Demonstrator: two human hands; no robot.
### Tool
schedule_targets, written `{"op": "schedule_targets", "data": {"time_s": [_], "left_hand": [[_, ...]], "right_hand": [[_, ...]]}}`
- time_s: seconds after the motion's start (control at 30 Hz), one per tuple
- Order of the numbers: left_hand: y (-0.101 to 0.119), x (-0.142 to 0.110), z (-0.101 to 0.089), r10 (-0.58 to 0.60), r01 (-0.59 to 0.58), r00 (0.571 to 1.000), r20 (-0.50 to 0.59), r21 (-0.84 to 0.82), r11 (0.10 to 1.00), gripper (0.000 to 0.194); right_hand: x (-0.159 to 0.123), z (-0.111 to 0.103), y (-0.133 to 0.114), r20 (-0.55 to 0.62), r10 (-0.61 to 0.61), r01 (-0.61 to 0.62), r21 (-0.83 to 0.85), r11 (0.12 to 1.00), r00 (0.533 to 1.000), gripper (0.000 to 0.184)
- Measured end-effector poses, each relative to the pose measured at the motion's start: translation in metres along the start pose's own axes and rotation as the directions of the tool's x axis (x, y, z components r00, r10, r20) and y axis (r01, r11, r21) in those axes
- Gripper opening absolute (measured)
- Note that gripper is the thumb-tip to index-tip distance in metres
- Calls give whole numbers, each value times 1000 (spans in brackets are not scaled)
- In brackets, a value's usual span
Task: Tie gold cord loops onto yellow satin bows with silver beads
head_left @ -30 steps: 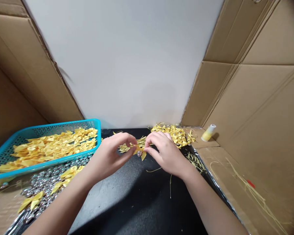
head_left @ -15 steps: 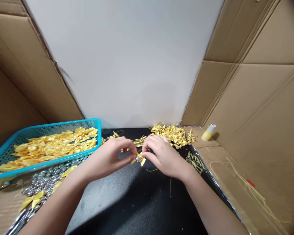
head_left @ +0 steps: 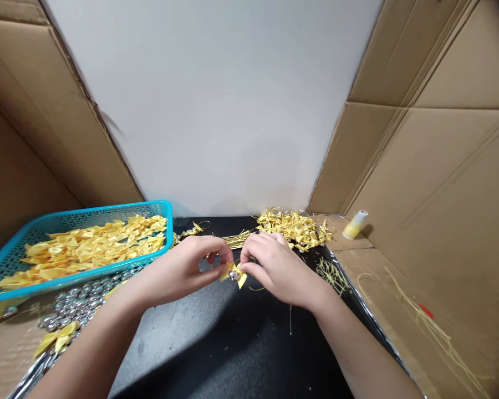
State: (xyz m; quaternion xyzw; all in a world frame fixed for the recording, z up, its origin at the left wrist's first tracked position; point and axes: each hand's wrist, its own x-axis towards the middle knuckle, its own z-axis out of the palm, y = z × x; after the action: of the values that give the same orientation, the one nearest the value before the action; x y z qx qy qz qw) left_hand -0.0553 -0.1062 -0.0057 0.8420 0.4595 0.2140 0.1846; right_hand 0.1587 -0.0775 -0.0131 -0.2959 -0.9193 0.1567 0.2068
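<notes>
Between my two hands, above the black tabletop (head_left: 183,343), is a yellow ribbon bow (head_left: 242,280) with a shiny silver bead (head_left: 233,275) at its middle. My left hand (head_left: 195,269) pinches the bow's left side between thumb and fingertips. On the other side, my right hand (head_left: 272,266) has thumb and finger closed at the bow's upper right edge. A threaded needle (head_left: 290,321) hangs or lies below the right wrist; which one, I cannot tell. Gold cords (head_left: 235,240) lie in a bundle behind the hands.
At left stands a blue basket (head_left: 169,221) of yellow bows, with silver beads (head_left: 79,299) heaped before it. Finished-looking bows with beads (head_left: 295,227) are piled at the back right. A thread cone (head_left: 355,225) and cord scraps (head_left: 332,276) sit at right. Cardboard walls (head_left: 449,183) flank the table.
The bow and bead have shifted slightly down and left, and the bead's front shows more fully. Both hands keep their pinch, almost in place.
</notes>
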Motion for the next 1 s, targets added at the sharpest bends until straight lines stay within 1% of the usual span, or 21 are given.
{"op": "schedule_targets", "data": {"time_s": [0.13,0.27,0.3,0.37,0.43,0.5,0.6,0.77,0.83,0.93,1.0], "left_hand": [[0,-2,-5,-11,9,1000,-29,-85,996,12],[0,-3,-9,-29,12,998,-57,-276,961,18],[0,-3,-9,-37,15,997,-69,-303,953,18],[2,-2,-8,-46,15,994,-104,-288,958,17],[3,-2,-6,-42,12,990,-135,-213,977,15],[3,-1,-4,-33,14,990,-138,-138,990,15],[3,-1,-3,-37,30,996,-84,-80,996,17],[2,-3,-4,-92,92,996,8,-79,993,20],[1,-3,-4,-108,112,993,43,-112,987,23],[-1,-3,-6,-105,125,990,98,-218,968,28],[-2,-4,-6,-93,126,987,128,-279,952,28]], "right_hand": [[0,-1,2,-35,-17,19,40,999,999,11],[0,-4,4,-105,-50,64,129,990,993,12],[0,-5,5,-116,-56,72,142,987,992,12],[0,-5,4,-128,-56,75,148,986,990,12],[0,-5,4,-126,-56,73,141,987,990,12],[0,-4,4,-118,-59,75,128,989,991,12],[0,-3,4,-107,-68,79,102,992,992,12],[0,-2,4,-94,-66,73,69,995,993,13],[-1,-3,4,-87,-67,73,66,995,994,13],[-1,-4,4,-88,-64,70,70,995,994,12],[-2,-6,3,-85,-66,72,72,995,994,12]]}}
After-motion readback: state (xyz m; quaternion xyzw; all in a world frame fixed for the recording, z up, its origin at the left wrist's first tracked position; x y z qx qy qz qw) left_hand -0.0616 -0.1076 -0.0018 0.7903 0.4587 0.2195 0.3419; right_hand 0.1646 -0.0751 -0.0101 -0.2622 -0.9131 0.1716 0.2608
